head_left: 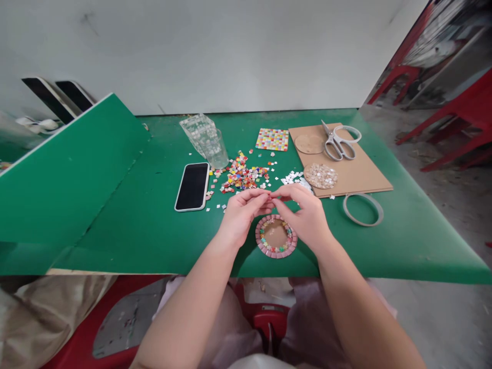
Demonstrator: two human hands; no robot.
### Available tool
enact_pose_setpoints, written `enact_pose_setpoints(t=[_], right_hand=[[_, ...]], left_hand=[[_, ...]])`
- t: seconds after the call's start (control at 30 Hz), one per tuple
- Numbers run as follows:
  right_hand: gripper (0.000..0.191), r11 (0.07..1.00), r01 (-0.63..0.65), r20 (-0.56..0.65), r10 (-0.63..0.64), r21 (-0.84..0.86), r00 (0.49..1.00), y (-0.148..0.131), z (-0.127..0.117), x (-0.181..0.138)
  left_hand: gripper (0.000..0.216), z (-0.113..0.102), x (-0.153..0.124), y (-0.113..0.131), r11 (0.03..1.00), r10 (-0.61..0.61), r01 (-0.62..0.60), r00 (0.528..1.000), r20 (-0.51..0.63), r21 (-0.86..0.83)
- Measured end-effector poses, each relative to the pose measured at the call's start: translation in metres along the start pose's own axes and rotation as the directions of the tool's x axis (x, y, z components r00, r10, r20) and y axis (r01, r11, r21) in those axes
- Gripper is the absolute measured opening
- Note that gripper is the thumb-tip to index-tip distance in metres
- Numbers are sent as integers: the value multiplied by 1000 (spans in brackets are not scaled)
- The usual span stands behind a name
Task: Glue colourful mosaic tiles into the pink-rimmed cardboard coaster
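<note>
My left hand (246, 211) and my right hand (303, 211) meet fingertip to fingertip over the green table. Both are closed in a pinch, and whatever is between the fingertips is too small to make out. Just below them lies a round coaster (289, 250) edged with pink tiles, with an inner ring of small coloured pieces and a bare brown middle. Beyond my left hand spreads a pile of loose coloured mosaic tiles (243, 174). White tiles (292, 178) lie behind my right hand, partly hidden by it.
A phone (192, 186) lies left, near a clear cup (217, 154) with a plastic bag. Scissors (335, 146), a roll of tape and a round tiled piece (322, 176) rest on cardboard (359, 166). Another tape roll (380, 214) is at right. A green panel (77, 179) stands left.
</note>
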State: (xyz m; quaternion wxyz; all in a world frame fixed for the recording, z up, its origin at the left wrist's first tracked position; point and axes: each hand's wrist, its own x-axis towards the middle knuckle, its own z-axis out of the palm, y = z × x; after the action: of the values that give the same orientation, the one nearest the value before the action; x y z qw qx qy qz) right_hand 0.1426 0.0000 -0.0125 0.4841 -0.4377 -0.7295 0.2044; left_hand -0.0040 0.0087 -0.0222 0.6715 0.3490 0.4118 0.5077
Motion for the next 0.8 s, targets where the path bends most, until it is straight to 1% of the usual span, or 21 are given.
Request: enact_pose_setpoints(t=[0.13,0.33,0.4,0.47,0.53,0.63,0.7,0.8], right_hand=[[9,999,20,-5,-21,-34,1000,2,-1,0],[9,981,113,-39,-121,-160,992,5,2,-2],[9,975,124,-36,-132,-183,991,4,2,-2],[9,985,96,-23,-100,-143,995,3,2,-2],[9,997,30,-25,-32,-65,999,2,1,-3],[7,996,-91,-88,93,22,992,1,-1,-4],[8,989,-140,-122,144,43,982,1,-1,-5],[8,987,-158,-105,160,28,982,3,-3,-5]], left_hand=[[17,-1,-1,-2,998,11,-11,1000,-6,55],[19,-2,-1,-2,992,31,-30,999,-13,120],[18,-2,-2,-2,992,36,-34,999,-11,121],[18,-1,-2,-1,994,34,-33,999,-5,108],[18,0,-3,0,996,24,-25,1000,6,88],[17,1,-4,2,997,14,-15,1000,15,69],[18,1,-4,3,998,20,-21,1000,16,65],[19,0,-3,3,998,36,-37,999,23,55]])
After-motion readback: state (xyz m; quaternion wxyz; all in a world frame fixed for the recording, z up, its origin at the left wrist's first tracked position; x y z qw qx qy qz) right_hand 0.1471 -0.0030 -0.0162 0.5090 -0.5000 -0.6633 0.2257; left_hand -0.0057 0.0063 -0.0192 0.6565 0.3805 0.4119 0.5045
